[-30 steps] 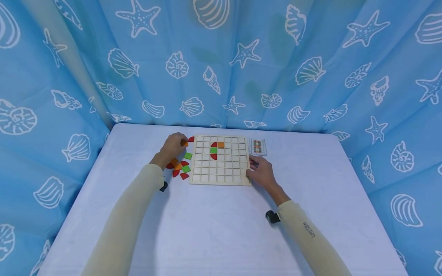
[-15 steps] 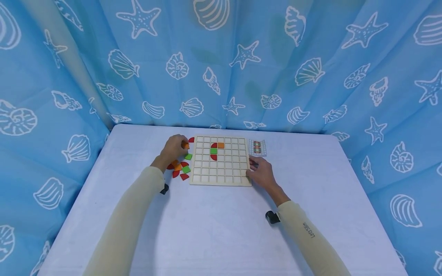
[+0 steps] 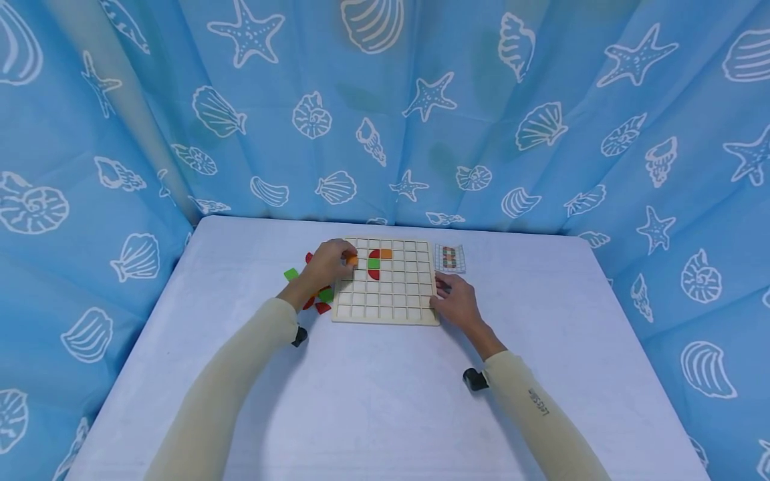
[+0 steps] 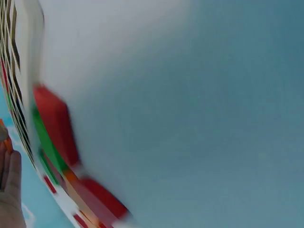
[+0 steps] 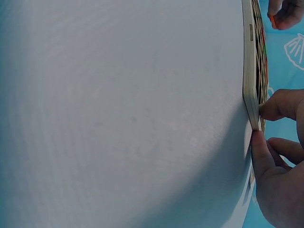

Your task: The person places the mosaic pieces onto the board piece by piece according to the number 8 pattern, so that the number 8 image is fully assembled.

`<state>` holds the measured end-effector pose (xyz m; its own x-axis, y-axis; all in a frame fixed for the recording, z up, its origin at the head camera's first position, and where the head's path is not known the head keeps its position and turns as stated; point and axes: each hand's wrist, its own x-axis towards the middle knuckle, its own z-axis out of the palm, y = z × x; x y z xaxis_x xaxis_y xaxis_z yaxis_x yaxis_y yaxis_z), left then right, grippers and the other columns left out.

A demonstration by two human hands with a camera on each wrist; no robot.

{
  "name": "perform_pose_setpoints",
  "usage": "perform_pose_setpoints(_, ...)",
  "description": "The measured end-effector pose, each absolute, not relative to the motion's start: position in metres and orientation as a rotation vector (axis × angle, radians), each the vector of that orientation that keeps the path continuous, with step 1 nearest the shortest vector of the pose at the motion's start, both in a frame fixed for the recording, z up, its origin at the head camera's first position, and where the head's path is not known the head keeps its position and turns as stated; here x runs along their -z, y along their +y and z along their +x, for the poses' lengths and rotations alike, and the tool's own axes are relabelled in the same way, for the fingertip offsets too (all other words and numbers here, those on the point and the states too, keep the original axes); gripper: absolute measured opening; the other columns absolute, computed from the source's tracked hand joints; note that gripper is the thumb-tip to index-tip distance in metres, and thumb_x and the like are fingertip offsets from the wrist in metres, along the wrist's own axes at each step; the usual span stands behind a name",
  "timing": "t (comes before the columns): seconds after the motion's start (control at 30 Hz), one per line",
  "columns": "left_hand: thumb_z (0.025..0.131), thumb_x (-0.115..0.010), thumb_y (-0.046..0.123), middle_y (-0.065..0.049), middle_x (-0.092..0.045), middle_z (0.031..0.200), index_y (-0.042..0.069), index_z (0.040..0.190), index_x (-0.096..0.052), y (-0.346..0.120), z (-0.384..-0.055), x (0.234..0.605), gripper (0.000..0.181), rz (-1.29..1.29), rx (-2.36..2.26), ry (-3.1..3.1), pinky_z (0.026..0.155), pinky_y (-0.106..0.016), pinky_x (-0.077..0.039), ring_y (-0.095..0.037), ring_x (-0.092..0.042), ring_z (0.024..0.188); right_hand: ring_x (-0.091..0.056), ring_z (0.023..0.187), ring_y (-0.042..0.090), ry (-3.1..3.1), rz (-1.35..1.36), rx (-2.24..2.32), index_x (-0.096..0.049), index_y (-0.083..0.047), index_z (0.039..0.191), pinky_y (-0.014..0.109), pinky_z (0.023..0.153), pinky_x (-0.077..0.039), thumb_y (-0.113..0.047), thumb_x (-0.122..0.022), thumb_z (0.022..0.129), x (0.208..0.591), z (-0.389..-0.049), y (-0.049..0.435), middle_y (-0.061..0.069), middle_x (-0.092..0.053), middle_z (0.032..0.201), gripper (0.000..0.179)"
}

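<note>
My left hand (image 3: 325, 265) pinches a small orange tile (image 3: 353, 260) over the left columns of a wooden grid board (image 3: 385, 323). On the board lie a red quarter-round tile (image 3: 375, 254), a green square tile (image 3: 373, 264) below it and another red quarter-round tile (image 3: 373, 274) below that. An orange square tile (image 3: 386, 254) sits right of the upper red one. With thumb and fingers, my right hand (image 3: 455, 298) grips the board's right edge. The right wrist view shows the thumb on one face of the edge and a finger (image 5: 261, 152) against the other.
Several loose red, green and orange tiles lie left of the board, partly hidden under the left forearm; one green tile (image 3: 291, 274) lies farthest left. A printed pattern card (image 3: 450, 268) lies by the board's upper right corner. A blue shell-print curtain (image 3: 385, 133) surrounds the white table (image 3: 385, 401).
My left hand has carried the orange tile rightward from the loose tiles to over the board's left side. A green tile now shows left of the forearm. The right hand has stayed at the board.
</note>
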<state>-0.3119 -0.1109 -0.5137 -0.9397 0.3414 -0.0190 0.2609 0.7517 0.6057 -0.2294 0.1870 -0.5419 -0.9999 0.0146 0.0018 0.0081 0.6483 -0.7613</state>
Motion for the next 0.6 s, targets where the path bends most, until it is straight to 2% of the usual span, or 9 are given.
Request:
perform_pose_setpoints(0.27, 0.084, -0.074, 0.010, -0.007, -0.063, 0.114, 0.005, 0.116, -0.068, -0.080, -0.301, 0.515, 0.032, 0.706, -0.865, 2.800, 0.088, -0.032, -0.049, -0.021, -0.053, 0.098, -0.060, 0.111, 0.024, -2.845, -0.019, -1.325, -0.052, 0.001, 0.137, 0.031, 0.093, -0.050, -0.006, -0.070, 0.083, 0.542, -0.229, 0.187, 0.014, -0.058, 0.117, 0.058)
perform_pose_setpoints(0.43, 0.084, -0.071, 0.006, -0.008, -0.064, 0.103, 0.002, 0.110, -0.069, -0.065, -0.298, 0.514, 0.027, 0.911, -0.780, 2.807, 0.081, -0.030, -0.048, -0.021, -0.053, 0.092, -0.060, 0.111, 0.024, -2.838, -0.007, -1.331, -0.051, 0.002, 0.137, 0.030, 0.092, -0.050, -0.004, -0.069, 0.082, 0.542, -0.229, 0.188, 0.015, -0.058, 0.117, 0.058)
perform_pose_setpoints(0.6, 0.084, -0.070, 0.005, -0.008, -0.063, 0.101, 0.001, 0.111, -0.068, -0.054, -0.295, 0.512, 0.027, 0.921, -0.730, 2.779, 0.080, -0.031, -0.048, -0.021, -0.053, 0.091, -0.061, 0.110, 0.023, -2.820, 0.002, -1.354, -0.052, 0.003, 0.136, 0.028, 0.091, -0.051, -0.001, -0.068, 0.081, 0.541, -0.229, 0.188, 0.015, -0.058, 0.116, 0.058)
